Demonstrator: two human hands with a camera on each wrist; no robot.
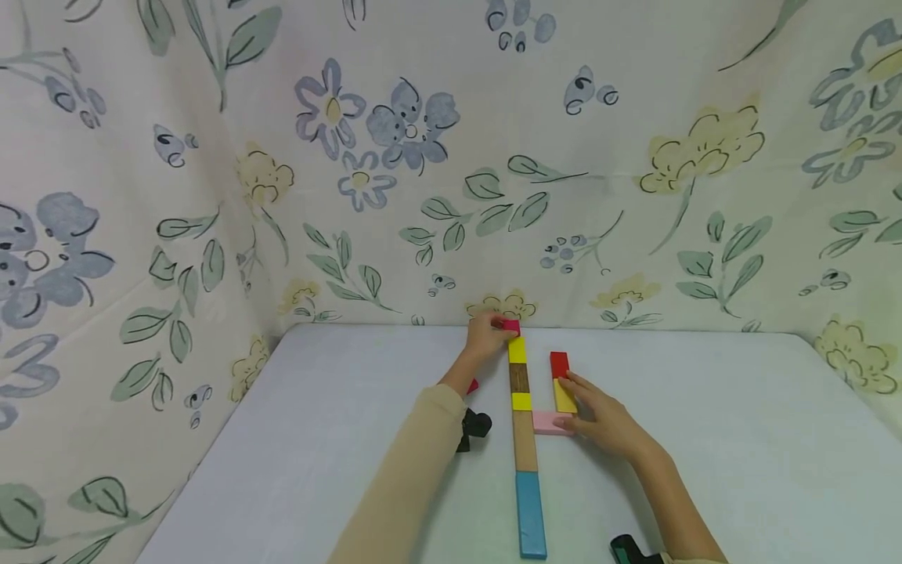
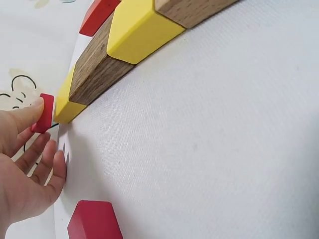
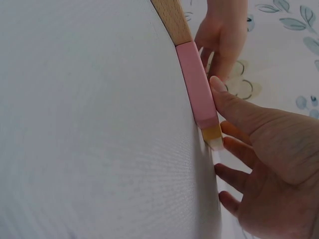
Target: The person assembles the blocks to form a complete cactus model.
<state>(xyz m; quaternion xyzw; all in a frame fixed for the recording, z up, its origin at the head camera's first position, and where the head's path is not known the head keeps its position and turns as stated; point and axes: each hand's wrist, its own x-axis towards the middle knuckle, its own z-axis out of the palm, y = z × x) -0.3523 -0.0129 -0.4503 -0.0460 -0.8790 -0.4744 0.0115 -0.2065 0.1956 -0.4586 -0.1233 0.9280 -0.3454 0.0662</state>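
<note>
At the far end of a straight row of blocks, my left hand (image 1: 485, 338) pinches a small red block (image 2: 46, 113) between thumb and fingers, right by the end yellow block (image 2: 68, 102). The row continues toward me with a dark brown block (image 1: 519, 377), another yellow block (image 1: 521, 402), a tan wood block (image 1: 524, 441) and a long blue block (image 1: 532, 515). A pink block (image 1: 548, 423) branches off to the right. My right hand (image 1: 607, 419) has its thumb at the pink block and its fingertips along a yellow-orange block (image 1: 564, 396), which has a red block (image 1: 559, 365) beyond it.
Another red block (image 2: 94, 220) lies left of the row, partly hidden by my left arm in the head view. Black wrist gear (image 1: 476, 425) sits on that arm, and more (image 1: 627, 548) at my right wrist. A floral curtain (image 1: 451, 258) stands behind the white table (image 1: 740, 439).
</note>
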